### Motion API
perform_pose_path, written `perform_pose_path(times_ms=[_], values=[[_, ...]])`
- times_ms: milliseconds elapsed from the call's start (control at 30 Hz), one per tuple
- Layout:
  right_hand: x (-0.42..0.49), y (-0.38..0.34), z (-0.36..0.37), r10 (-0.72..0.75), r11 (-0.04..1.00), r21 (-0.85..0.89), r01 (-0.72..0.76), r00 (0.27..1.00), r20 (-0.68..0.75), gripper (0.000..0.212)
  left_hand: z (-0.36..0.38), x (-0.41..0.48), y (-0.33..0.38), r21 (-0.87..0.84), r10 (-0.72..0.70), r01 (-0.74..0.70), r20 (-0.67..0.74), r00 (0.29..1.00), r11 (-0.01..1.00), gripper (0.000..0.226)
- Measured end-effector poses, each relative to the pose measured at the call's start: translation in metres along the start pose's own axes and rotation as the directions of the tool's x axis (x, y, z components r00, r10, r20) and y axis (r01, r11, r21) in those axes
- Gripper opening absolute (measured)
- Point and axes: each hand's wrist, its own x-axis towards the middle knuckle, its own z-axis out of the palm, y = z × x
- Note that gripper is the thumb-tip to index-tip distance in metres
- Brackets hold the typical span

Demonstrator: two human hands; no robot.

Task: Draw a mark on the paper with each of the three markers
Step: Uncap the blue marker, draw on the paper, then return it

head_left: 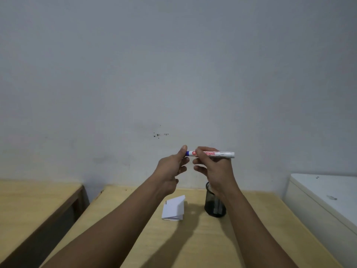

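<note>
A white marker (222, 154) with red lettering and a blue cap is held level in the air, above the table. My right hand (214, 169) grips its barrel. My left hand (172, 167) pinches the blue cap at the marker's left end. A folded white paper (173, 208) lies on the wooden table (193, 244) below my hands, with two short dark marks near its upper left corner. A dark mesh pen cup (215, 205) stands to the right of the paper, with other markers inside it.
A second wooden table (32, 206) stands at the left across a dark gap. A white cabinet or appliance (324, 198) sits at the right. A plain grey wall (173, 74) rises behind the tables.
</note>
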Motion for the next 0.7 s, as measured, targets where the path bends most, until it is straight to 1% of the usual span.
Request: perform_pose_path(times_ms=[67,167,233,267,333,400,467,533,600,633,667,700], values=[[-0.004,-0.002,0.011,-0.021,1.000,-0.024,0.020,1.000,-0.015,0.012,-0.008,-0.009,0.001,0.007,0.057,-0.057,-0.017,0.998,0.998,0.041],[-0.009,-0.004,0.024,-0.015,1.000,0.018,0.015,1.000,-0.005,0.006,-0.021,-0.016,0.000,-0.028,0.155,-0.156,-0.047,0.987,0.987,0.030],[-0.012,-0.002,0.029,-0.019,1.000,0.009,0.018,1.000,0.025,0.005,-0.028,-0.019,0.001,-0.036,0.169,-0.172,-0.077,0.983,0.984,0.024],[-0.014,-0.001,0.032,-0.027,0.999,-0.018,0.028,0.999,0.038,0.007,-0.032,-0.021,0.002,-0.034,0.156,-0.160,-0.088,0.984,0.987,0.024],[-0.017,0.001,0.033,-0.076,0.986,-0.144,0.087,0.994,0.082,0.012,-0.039,-0.021,0.004,-0.042,0.101,-0.106,-0.117,0.988,0.993,0.026],[-0.017,0.005,0.034,-0.148,0.934,-0.295,0.200,0.971,0.189,0.011,-0.050,-0.016,0.006,-0.055,0.049,-0.057,-0.141,0.989,0.997,0.028],[-0.016,0.012,0.035,-0.185,0.883,-0.378,0.279,0.946,0.267,0.011,-0.062,-0.011,0.006,-0.022,0.051,-0.056,-0.164,0.985,0.998,0.031],[-0.015,0.019,0.033,-0.179,0.887,-0.377,0.268,0.950,0.256,0.012,-0.076,-0.005,0.002,0.077,0.127,-0.114,-0.193,0.973,0.991,0.029],[-0.014,0.030,0.028,-0.146,0.911,-0.351,0.216,0.966,0.214,0.014,-0.093,0.002,-0.008,0.227,0.260,-0.218,-0.171,0.950,0.949,0.015],[-0.013,0.037,0.026,-0.122,0.922,-0.342,0.180,0.975,0.184,0.015,-0.101,0.007,-0.015,0.324,0.326,-0.267,-0.145,0.934,0.908,0.009],[-0.012,0.045,0.025,-0.093,0.932,-0.335,0.138,0.985,0.148,0.015,-0.110,0.014,-0.025,0.448,0.370,-0.282,-0.121,0.921,0.848,0.009],[-0.012,0.054,0.024,-0.061,0.941,-0.324,0.093,0.992,0.110,0.015,-0.118,0.023,-0.035,0.609,0.394,-0.252,-0.110,0.912,0.752,0.007]])
